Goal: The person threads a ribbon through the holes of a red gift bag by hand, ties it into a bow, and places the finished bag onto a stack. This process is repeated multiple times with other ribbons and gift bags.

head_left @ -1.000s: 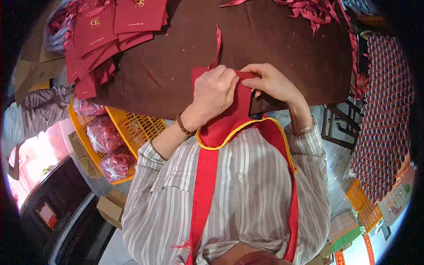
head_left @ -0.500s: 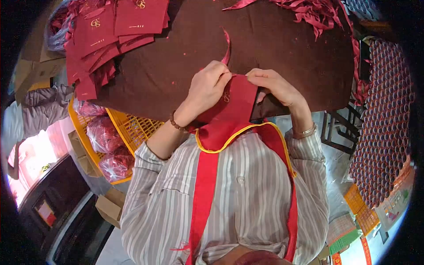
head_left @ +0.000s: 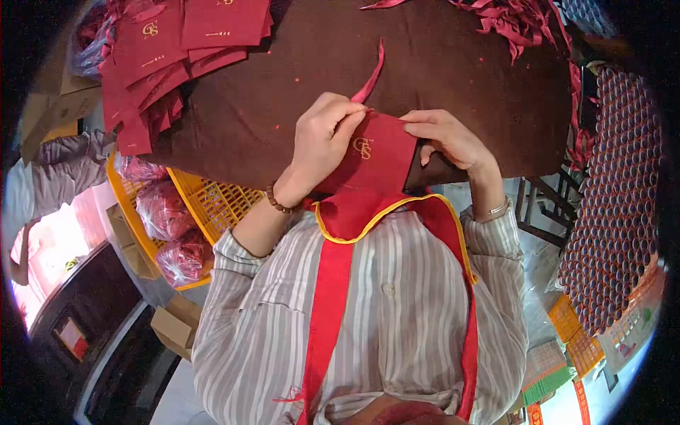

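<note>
A flat dark-red packet (head_left: pixel 379 156) with a gold monogram is held upright in front of my chest, above the red apron bib. My left hand (head_left: pixel 326 134), with a beaded bracelet, is closed in a pinch at the packet's upper left corner. A narrow red ribbon (head_left: pixel 369 83) rises from that pinch and lies over the brown cloth. My right hand (head_left: pixel 450 138) grips the packet's upper right corner between fingers and thumb; part of the thumb is behind it.
Brown cloth (head_left: pixel 283 92) covers the table. Similar red packets (head_left: pixel 149 42) are piled at the back left, and loose ribbons (head_left: pixel 506 28) at the back right. Yellow baskets (head_left: pixel 212 205) with bagged red items stand at left. A rack of round items (head_left: pixel 616 191) is at right.
My left hand has moved slightly up and left. The packet has turned more toward view, showing its gold monogram. The ribbon's free end has swung to the right.
</note>
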A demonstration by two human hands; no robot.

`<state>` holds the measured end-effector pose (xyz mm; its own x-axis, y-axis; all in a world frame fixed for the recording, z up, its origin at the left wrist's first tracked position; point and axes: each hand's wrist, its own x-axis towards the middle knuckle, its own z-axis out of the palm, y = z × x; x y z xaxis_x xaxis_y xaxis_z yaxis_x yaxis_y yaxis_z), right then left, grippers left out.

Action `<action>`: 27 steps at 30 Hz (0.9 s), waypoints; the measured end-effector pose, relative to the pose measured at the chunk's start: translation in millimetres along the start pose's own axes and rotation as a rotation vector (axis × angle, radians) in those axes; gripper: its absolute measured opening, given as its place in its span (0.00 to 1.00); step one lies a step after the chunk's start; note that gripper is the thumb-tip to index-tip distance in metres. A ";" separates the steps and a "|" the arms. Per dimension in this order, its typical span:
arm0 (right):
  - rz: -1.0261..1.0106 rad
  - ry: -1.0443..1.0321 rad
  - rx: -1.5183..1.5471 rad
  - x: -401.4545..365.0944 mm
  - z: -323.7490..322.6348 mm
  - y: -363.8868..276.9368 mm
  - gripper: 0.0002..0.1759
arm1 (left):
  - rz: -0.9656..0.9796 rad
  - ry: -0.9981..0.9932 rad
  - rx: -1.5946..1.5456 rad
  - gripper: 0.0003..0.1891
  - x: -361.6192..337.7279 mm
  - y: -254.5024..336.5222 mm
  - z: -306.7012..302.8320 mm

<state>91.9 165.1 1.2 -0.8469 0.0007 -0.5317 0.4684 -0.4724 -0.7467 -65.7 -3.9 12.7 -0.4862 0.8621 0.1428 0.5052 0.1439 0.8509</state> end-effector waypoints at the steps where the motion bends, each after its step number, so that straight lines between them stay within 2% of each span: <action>1: 0.015 0.030 -0.028 1.0 1.2 0.3 0.16 | 0.016 0.030 0.062 0.05 -0.5 2.0 -0.4; 5: 0.030 0.132 -0.112 4.9 7.5 3.1 0.16 | 0.033 0.035 0.191 0.05 -2.7 4.5 0.7; 8: 0.012 0.127 -0.026 4.5 7.3 9.4 0.16 | 0.118 0.013 0.240 0.04 -5.5 4.2 7.9; 15: -0.010 0.141 -0.055 -2.6 14.6 3.9 0.16 | 0.210 0.013 0.347 0.03 -7.3 14.4 23.4; 18: -0.032 0.149 -0.045 -3.7 18.8 4.8 0.15 | 0.204 0.015 0.350 0.04 -6.9 14.8 22.8; 20: -0.063 0.206 -0.206 -5.3 22.4 3.5 0.14 | 0.199 0.013 0.332 0.04 -6.6 15.6 22.4; 23: -0.101 0.206 -0.202 -3.2 20.3 9.8 0.13 | 0.181 -0.011 0.384 0.04 -7.5 17.4 24.2; 25: -0.105 0.203 -0.195 -5.9 22.0 7.6 0.13 | 0.366 0.110 0.403 0.04 -7.2 15.2 29.5; 27: -0.109 0.200 -0.187 -6.8 22.3 7.2 0.13 | 0.362 0.137 0.376 0.04 -7.0 11.7 31.6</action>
<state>95.4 142.0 8.4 -0.8368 0.2253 -0.4989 0.4316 -0.2891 -0.8545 -33.8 7.1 5.7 -0.3099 0.8212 0.4792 0.8657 0.0354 0.4992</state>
